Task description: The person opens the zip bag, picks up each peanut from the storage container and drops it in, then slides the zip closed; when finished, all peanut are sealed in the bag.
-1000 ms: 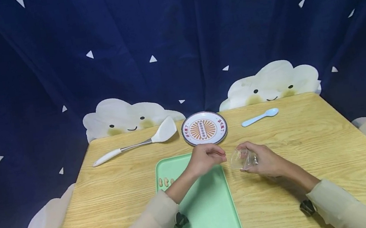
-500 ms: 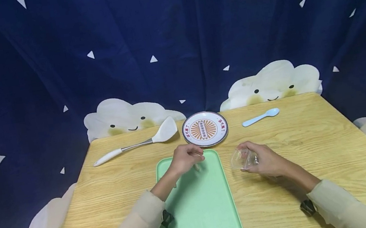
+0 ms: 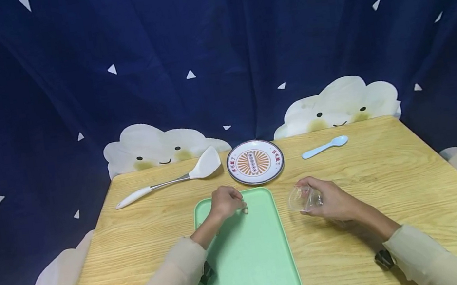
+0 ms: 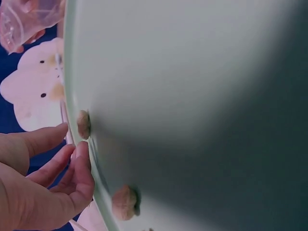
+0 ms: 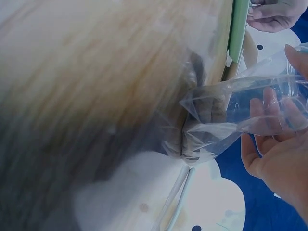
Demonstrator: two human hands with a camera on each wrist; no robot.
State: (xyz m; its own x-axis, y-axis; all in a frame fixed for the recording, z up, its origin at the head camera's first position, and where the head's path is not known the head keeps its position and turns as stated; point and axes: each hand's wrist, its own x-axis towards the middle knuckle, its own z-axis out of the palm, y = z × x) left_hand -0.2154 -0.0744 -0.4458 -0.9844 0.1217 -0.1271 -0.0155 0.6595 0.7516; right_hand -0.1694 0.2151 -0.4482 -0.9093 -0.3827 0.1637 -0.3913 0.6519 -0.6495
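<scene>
Your left hand (image 3: 225, 202) has moved leftward from beside the clear plastic bag (image 3: 296, 200) since a second ago and is now at the far end of the green tray (image 3: 251, 267), its thumb and fingertips parted with nothing held, just beside a peanut (image 4: 83, 124) that lies on the tray near the rim, a second peanut (image 4: 124, 203) lying near it. Your right hand (image 3: 326, 202) has stayed in place, gripping the bag to the right of the tray. Beyond your hands, a white spatula (image 3: 170, 182), a round plate (image 3: 255, 161) and a light blue spoon (image 3: 324, 147) lie on the wooden table (image 3: 361, 167).
</scene>
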